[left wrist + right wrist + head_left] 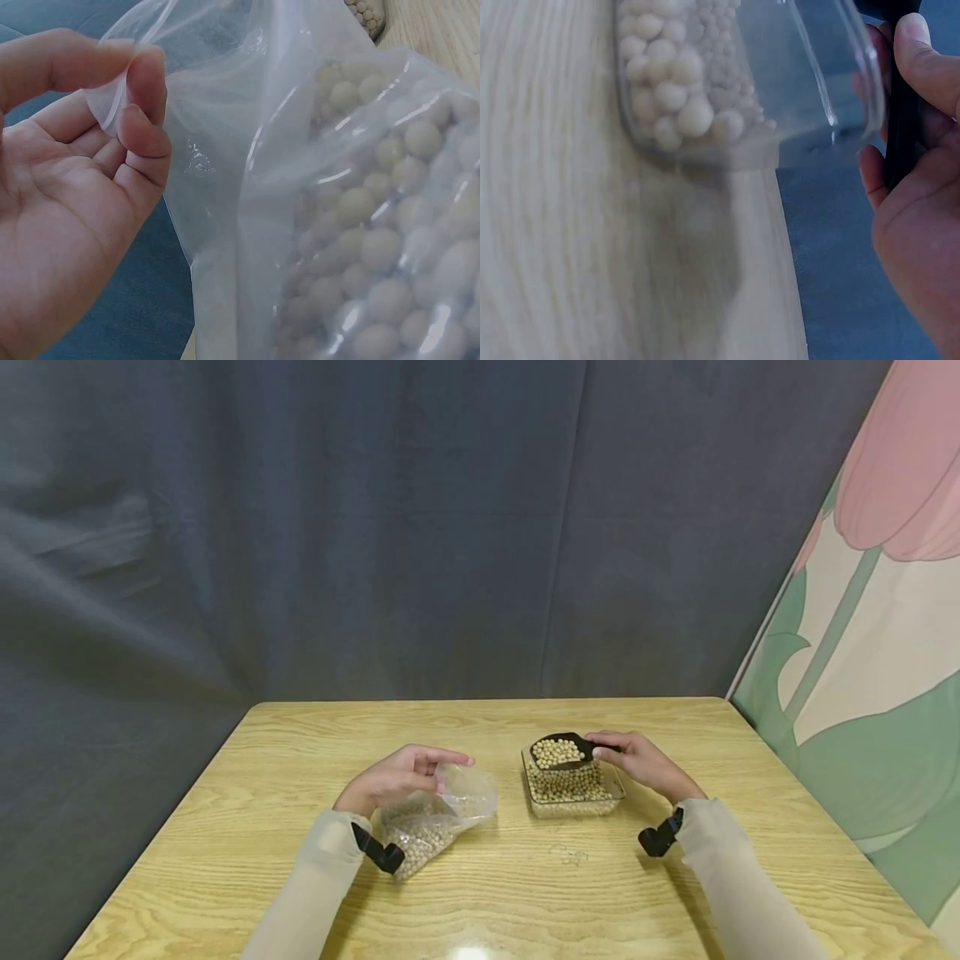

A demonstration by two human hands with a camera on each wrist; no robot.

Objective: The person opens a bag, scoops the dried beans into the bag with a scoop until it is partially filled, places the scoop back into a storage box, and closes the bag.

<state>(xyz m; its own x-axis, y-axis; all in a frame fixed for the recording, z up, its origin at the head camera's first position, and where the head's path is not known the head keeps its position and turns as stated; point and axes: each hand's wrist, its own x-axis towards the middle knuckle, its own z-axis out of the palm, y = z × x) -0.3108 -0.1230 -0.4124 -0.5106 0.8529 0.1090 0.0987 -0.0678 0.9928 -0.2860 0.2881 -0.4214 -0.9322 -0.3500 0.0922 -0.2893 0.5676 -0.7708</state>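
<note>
A clear plastic bag [217, 172] partly filled with soybeans [382, 255] slumps on the table at left in the head view. My left hand [401, 779] pinches the rim of its mouth between thumb and fingers, and the mouth gapes to the right. My right hand [637, 762] grips the handle of a black scoop [588, 749] heaped with soybeans. That scoop is held over a clear rectangular container [617, 792], which also holds soybeans. In the right wrist view the black handle [901, 127] lies across the fingers, beside the container's wall; the scoop's bowl is out of that view.
The wooden table [300, 777] carries the bag on the left and the container on the right, with a gap between them. A dark curtain [375, 543] hangs behind the far edge. At right stands a flower-patterned panel [862, 693].
</note>
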